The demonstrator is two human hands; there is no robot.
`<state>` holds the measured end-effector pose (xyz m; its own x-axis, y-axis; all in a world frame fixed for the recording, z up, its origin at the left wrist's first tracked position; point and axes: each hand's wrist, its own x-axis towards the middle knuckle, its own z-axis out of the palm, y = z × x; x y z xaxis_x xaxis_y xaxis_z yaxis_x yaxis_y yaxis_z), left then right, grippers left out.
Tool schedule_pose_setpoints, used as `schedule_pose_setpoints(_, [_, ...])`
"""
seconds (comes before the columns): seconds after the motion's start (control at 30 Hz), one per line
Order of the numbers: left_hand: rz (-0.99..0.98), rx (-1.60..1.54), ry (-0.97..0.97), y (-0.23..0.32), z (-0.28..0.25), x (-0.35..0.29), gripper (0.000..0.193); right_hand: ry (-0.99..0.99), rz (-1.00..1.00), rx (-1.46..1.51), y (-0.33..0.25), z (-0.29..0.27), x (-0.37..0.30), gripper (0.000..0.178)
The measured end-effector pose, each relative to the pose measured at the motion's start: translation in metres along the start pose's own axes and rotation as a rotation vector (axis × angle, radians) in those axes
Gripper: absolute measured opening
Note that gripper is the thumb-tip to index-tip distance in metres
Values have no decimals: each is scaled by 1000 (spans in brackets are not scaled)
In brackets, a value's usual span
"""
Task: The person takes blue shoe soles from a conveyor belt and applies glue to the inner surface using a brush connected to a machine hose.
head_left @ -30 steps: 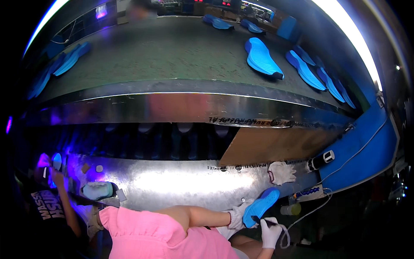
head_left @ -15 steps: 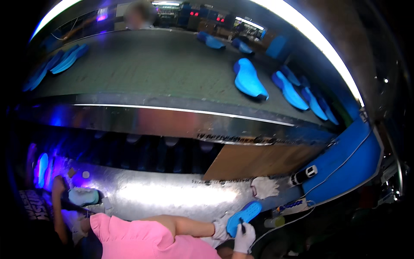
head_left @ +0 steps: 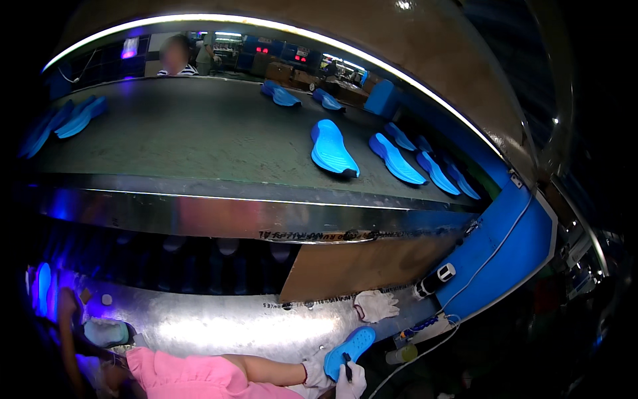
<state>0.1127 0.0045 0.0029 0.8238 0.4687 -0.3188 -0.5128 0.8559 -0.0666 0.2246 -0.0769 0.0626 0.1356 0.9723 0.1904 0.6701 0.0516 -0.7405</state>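
Note:
At the lower edge, my left hand (head_left: 318, 374), in a white glove, grips a blue shoe sole (head_left: 352, 347) by its left side. The sole is tilted and has rows of small marks or holes on its upper end. My right hand (head_left: 352, 383), also gloved in white, is closed round a small black pen-like tool (head_left: 347, 362). The tool's upper end lies over the sole's face; whether it touches cannot be made out. A pink garment (head_left: 193, 378) fills the lower left of these hands, with a bare forearm leading to the left glove.
Beyond the metal bench (head_left: 219, 326) runs a green conveyor belt (head_left: 219, 146) with several blue soles (head_left: 332, 149). A loose white glove (head_left: 376, 306), a black-and-white bottle (head_left: 435, 280) and a cardboard sheet (head_left: 359, 269) lie nearby. Another person's arm (head_left: 68, 339) is at the left.
The view has shifted, so the belt and bench appear lower and farther left. My hands keep hold of the sole and the black tool, with little change between them.

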Motion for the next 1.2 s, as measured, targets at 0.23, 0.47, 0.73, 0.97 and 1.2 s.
schedule_pose_setpoints(0.23, [-19,-19,8,0,-3,-3,50,203,-100,-25,11,17,3,24])
schedule_pose_setpoints(0.47, [-30,-33,-31,2,1,0,51,278,-141,-41,16,19,6,20])
schedule_pose_setpoints(0.73, [-29,2,158,2,12,-11,52,271,-162,-54,15,21,5,20])
schedule_pose_setpoints(0.97, [-18,-13,27,5,-35,15,67,257,-134,-135,5,14,10,19])
schedule_pose_setpoints(1.2, [53,87,18,2,-18,13,80,225,-102,-143,13,13,11,17])
